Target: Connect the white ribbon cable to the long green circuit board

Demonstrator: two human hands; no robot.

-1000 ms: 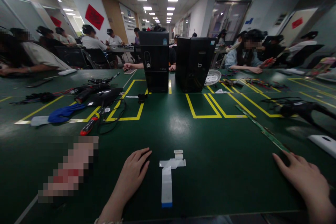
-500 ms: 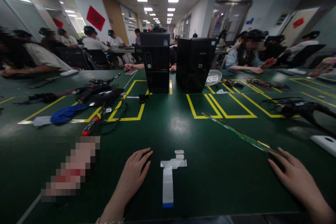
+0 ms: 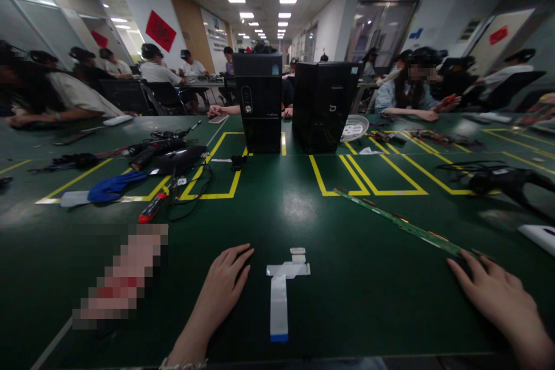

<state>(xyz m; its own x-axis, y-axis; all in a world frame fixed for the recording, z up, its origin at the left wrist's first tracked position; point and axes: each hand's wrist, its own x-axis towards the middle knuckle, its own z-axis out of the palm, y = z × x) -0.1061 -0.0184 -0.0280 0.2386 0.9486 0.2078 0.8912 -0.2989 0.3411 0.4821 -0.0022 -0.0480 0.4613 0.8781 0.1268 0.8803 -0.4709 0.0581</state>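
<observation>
My left hand (image 3: 223, 282) lies flat and open on the green table mat (image 3: 338, 300), just left of a white flat ribbon cable (image 3: 280, 295) with a blue tip. My right hand (image 3: 498, 295) rests at the lower right, fingers spread, its fingertips on the near end of a long thin green circuit strip (image 3: 399, 222) that runs diagonally away toward the yellow floor-tape boxes. Neither hand grips anything.
Two black computer towers (image 3: 259, 101) (image 3: 323, 104) stand at the table's middle back. Tools, cables, a red-handled screwdriver (image 3: 151, 208) and a blue cloth (image 3: 110, 186) lie at the left. A black tool (image 3: 503, 180) and a white object (image 3: 540, 236) sit right. Seated people surround the table.
The green strip has swung its far end leftward across the mat under my right hand's fingertips. My right hand shifted slightly; my left hand has stayed in place.
</observation>
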